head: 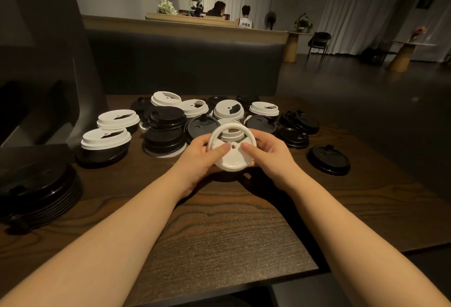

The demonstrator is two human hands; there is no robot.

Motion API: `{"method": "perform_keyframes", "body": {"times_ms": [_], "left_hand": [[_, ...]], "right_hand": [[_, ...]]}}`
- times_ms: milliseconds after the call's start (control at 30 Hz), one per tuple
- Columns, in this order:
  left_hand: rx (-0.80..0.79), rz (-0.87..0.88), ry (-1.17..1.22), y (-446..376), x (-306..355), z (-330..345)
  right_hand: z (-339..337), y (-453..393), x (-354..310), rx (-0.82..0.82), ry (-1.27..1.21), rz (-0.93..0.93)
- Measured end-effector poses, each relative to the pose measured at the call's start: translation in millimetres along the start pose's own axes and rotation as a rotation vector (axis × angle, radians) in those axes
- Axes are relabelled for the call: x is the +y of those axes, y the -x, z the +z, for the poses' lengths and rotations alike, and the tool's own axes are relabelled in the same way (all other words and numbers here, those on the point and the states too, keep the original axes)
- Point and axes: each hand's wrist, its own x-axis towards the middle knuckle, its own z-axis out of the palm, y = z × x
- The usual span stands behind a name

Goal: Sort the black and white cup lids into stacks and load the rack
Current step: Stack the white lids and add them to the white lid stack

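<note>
The sorting looks only partly done. Both hands hold one white lid [231,151] up over the middle of the wooden surface [219,233]: the left hand [200,157] grips its left edge with the thumb laid across the flat top, and the right hand [268,152] grips the right edge the same way, fingers curled beneath. The lid is tilted toward the camera, its raised rim ring standing at the far side, and it is lifted clear of the surface, with a dark shape, probably another black lid, in shadow right under it. At the near left edge sits a tall stack of black lids [36,192], the clearest finished work so far. A second black stack [164,133] stands at the centre, with a white lid or two apparently caught beneath it. Two white lids [105,138] and [118,119] rest on top of black ones at the left, so those piles are mixed. Behind the hands, white lids [228,110] and black lids [202,126] lie jumbled and overlapping, and a lone black lid [328,160] sits apart at the right. No neat white stack shows yet, and I can see no rack, so loading seems not to have begun. Most of the separating, the whole white stack and the rack step appear left to do.
</note>
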Motion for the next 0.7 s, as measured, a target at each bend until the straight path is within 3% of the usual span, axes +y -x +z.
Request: {"method": "perform_keyframes", "body": {"times_ms": [100, 233, 367, 433, 567, 700], "left_hand": [[0.079, 0.065, -0.114, -3, -4, -1], [0.135, 0.013, -0.044, -7, -1, -6], [0.091, -0.027, -0.154, -5, -2, -9], [0.100, 0.017, -0.261, -2, -5, -5], [0.184, 0.146, -0.230, 7, -3, 2], [0.219, 0.126, -0.227, 11, 14, 4]], "right_hand": [[0, -1, 0, 0.002, -0.011, -0.012], [2, -4, 1, -0.031, -0.161, 0.093], [5, -1, 3, -0.071, -0.074, 0.079], [3, -2, 3, -0.048, -0.124, 0.072], [1, -2, -4, -0.091, -0.142, 0.079], [4, -8, -23, -0.068, -0.139, 0.119]]}}
